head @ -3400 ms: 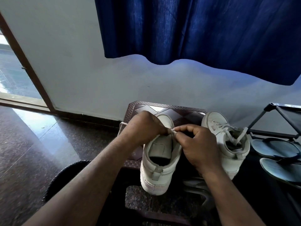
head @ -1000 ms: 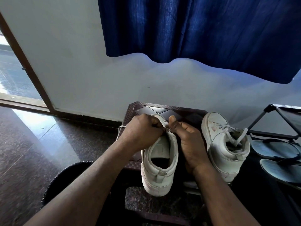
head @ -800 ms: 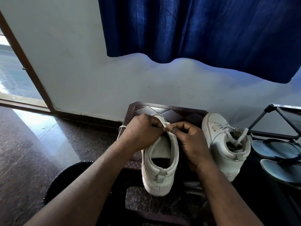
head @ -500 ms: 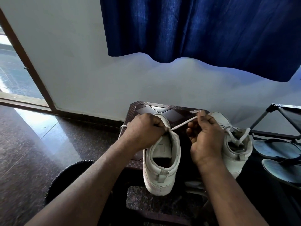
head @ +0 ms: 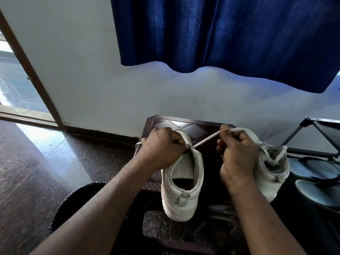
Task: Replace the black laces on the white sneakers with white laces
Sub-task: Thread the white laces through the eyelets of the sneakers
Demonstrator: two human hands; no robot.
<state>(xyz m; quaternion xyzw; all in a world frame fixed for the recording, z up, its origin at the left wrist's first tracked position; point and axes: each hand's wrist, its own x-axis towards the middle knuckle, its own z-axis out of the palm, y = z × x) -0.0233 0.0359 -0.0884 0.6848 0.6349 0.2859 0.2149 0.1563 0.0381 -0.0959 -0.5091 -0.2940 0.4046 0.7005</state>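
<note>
At centre frame, we are gripping the white sneaker (head: 184,181) at its eyelets, our left hand (head: 161,146) curled round the upper, while our right hand (head: 237,153) is pinching the white lace (head: 206,139) and holding it taut toward the right. We are judging that a steady, even pull against a braced shoe is working best. The second sneaker (head: 272,173), laced white, is sitting at right on the dark patterned stool (head: 198,126). The polished granite floor (head: 36,172) is gleaming at left, and a blue curtain (head: 220,34) is hanging above.

My left hand (head: 163,146) grips the upper of the white sneaker (head: 182,181), heel toward me. My right hand (head: 237,153) pinches the white lace (head: 206,139), taut between both hands. The second sneaker (head: 274,173), laced white, stands behind my right hand.
</note>
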